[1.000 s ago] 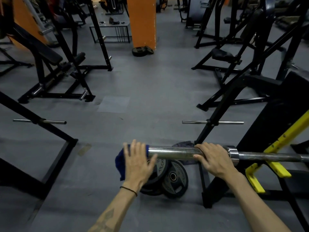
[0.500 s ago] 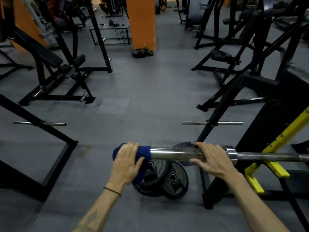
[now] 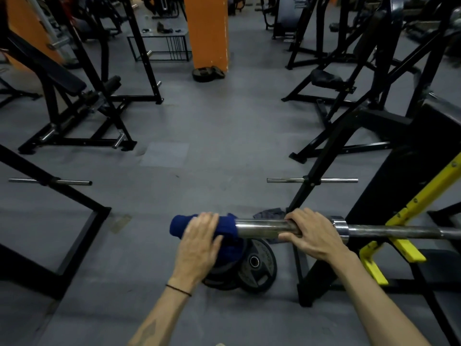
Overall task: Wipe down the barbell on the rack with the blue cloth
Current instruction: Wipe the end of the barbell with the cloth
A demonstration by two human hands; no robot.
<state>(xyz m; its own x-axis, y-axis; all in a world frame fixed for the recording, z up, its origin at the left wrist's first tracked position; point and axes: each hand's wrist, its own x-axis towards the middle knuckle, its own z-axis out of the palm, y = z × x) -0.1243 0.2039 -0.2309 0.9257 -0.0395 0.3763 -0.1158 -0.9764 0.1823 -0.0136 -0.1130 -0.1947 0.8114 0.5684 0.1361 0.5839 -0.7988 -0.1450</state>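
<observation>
Both hands sit on the barbell (image 3: pixel 264 229), which lies across the yellow rack hooks (image 3: pixel 399 243). The left hand (image 3: pixel 199 243) curls its fingers, held together, over the blue cloth (image 3: pixel 225 227) wrapped round the sleeve's end; the right hand (image 3: pixel 313 233) grips bare steel beside the collar, fingers closed. A hard push outward could slip the cloth off onto the weight plates (image 3: pixel 254 267) below. Beyond lies a grey rubber floor (image 3: pixel 224 136), black machine frames and an orange pillar (image 3: pixel 207 31).
</observation>
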